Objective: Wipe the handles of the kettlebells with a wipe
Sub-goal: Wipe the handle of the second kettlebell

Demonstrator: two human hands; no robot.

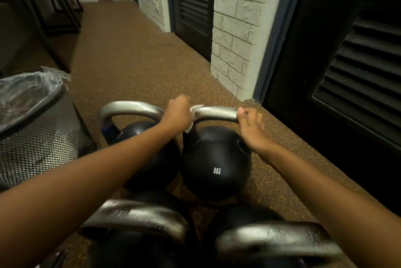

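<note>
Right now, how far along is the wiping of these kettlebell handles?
Done: nothing shows a finished handle. In hand: the left hand presses a white wipe around the left end of the handle of the 8KG kettlebell, while the right hand grips its right end. Left: the rest of that handle, and perhaps the three other kettlebells around it.

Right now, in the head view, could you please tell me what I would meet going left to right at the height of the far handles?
Mesh bin → left kettlebell's handle → left hand → wipe → 8KG kettlebell's handle → right hand → louvred door.
</note>
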